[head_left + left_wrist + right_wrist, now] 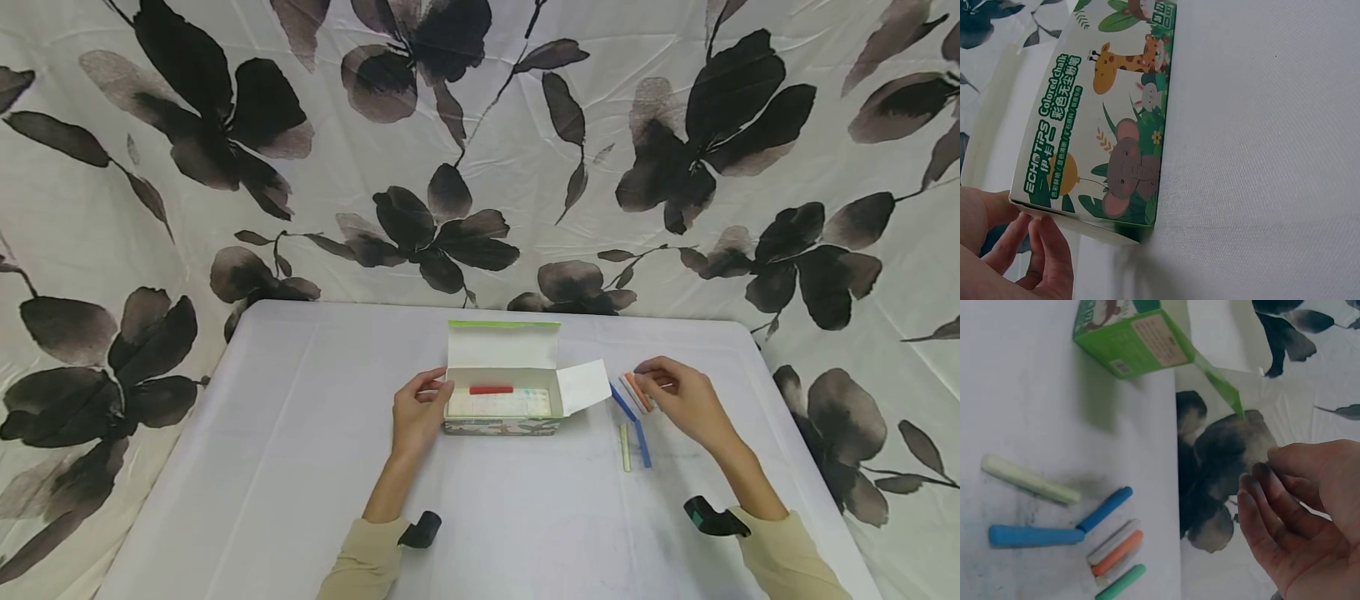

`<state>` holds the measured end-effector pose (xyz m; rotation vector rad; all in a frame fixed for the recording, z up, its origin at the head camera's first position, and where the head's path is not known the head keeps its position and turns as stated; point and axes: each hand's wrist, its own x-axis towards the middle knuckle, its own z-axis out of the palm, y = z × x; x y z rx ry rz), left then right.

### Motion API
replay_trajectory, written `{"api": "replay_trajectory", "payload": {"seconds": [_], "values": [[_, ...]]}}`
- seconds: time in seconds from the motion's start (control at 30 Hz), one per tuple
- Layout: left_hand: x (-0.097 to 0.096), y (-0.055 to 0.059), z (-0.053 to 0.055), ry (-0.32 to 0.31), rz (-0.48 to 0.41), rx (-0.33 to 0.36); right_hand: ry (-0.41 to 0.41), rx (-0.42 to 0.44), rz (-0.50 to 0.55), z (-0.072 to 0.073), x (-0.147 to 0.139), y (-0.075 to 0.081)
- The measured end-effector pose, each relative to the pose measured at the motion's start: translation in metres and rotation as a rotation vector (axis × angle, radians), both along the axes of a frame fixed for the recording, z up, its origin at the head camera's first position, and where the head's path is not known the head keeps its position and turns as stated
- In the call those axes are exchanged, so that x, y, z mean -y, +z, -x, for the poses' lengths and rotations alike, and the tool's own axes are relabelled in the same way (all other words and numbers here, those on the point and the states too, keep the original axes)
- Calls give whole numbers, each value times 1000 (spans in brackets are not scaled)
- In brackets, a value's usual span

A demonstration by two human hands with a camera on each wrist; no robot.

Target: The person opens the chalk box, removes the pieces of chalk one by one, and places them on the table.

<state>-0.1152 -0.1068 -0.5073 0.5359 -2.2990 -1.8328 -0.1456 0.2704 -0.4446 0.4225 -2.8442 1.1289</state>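
A chalk box point(501, 427) with cartoon animals on its side stands open, its lid raised and an end flap out to the right. Inside, a red chalk stick point(491, 390) lies on a pale, speckled layer. My left hand point(420, 417) grips the box's left end, thumb at the corner and fingertips against the end panel. Above the loose chalks hovers my right hand point(1304, 519), fingers loosely bent, smudged and holding nothing visible. Beneath it lie an orange chalk point(1117, 553) between whitish sticks, a green chalk point(1121, 582), two blue chalks point(1036, 535) and a pale yellow-green chalk point(1030, 479).
A white cloth covers the table point(315, 467). Behind it hangs a pale curtain point(540, 183) with dark flowers. Black wrist cameras point(422, 530) sit at both sleeves. The box's end flap point(584, 387) reaches toward the loose chalks.
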Motion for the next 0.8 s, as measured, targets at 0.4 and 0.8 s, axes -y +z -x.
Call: {"api": "replay_trajectory", "payload": {"seconds": [0.4,0.8], "values": [[1,-1,0,-3,1,10,40,-81,123,16,33,22],[-1,1,1,11,4,5,187,-18,155,25,75,24]]}}
